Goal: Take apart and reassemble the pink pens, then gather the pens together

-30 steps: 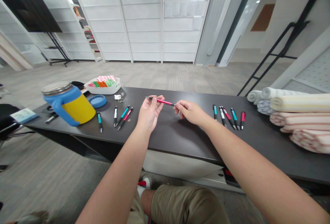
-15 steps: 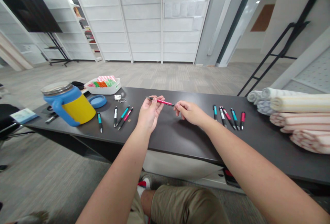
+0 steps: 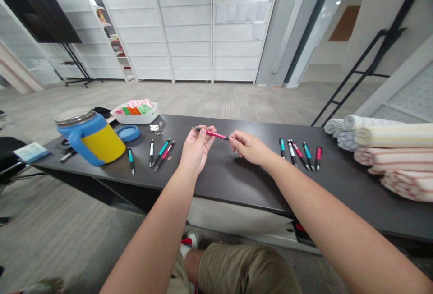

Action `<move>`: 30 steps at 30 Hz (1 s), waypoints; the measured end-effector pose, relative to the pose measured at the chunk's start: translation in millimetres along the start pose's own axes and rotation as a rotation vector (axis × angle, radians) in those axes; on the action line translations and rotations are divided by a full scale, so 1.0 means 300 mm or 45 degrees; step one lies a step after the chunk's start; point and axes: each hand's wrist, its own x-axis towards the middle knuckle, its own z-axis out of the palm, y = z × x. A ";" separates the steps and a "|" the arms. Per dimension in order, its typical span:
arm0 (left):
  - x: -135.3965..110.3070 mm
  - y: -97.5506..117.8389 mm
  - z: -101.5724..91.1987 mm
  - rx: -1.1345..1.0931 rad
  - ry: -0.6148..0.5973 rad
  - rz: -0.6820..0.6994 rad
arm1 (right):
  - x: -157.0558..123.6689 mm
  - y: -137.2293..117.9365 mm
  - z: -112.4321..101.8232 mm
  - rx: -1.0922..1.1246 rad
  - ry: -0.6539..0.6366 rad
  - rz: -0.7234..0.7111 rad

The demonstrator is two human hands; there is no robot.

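Over the dark table (image 3: 219, 186), both hands sit almost exactly where they were in the earlier frames. Only a tiny shift shows at the right hand's fingers, and the pen hasn't visibly moved. The left hand (image 3: 196, 147) pinches the pink pen (image 3: 214, 134) between thumb and fingertips, toward its black tip end. The right hand (image 3: 249, 148) pinches the pen's other end in its fingertips, fingers loosely curled, not spread. The pen is held just above the table, between the hands. Its long axis runs nearly side to side, tilted slightly, with the black tip pointing left and a little away from the person, same as before. Left of the left hand, four pens (image 3: 151, 153) lie on the table, and right of the right hand, five pens (image 3: 299, 154) lie in a loose row. Further left are a blue-and-yellow mug (image 3: 101, 143), a round blue lid (image 3: 127, 133) and a white tray (image 3: 135, 118). Rolled striped towels (image 3: 395, 158) are stacked at the right end.
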 end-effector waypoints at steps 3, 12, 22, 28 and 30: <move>0.001 0.000 -0.001 -0.001 -0.006 -0.006 | -0.003 -0.010 -0.003 0.042 -0.017 0.007; -0.004 0.016 -0.002 0.007 0.014 -0.146 | -0.006 0.003 -0.001 0.367 -0.092 0.061; -0.008 0.030 -0.011 0.031 -0.091 -0.253 | -0.019 -0.009 0.004 0.388 -0.142 0.065; -0.002 0.030 -0.021 0.033 -0.029 -0.232 | -0.020 -0.016 0.001 0.406 -0.177 0.094; 0.000 0.027 -0.022 0.023 -0.001 -0.219 | -0.021 -0.022 -0.005 0.403 -0.182 0.100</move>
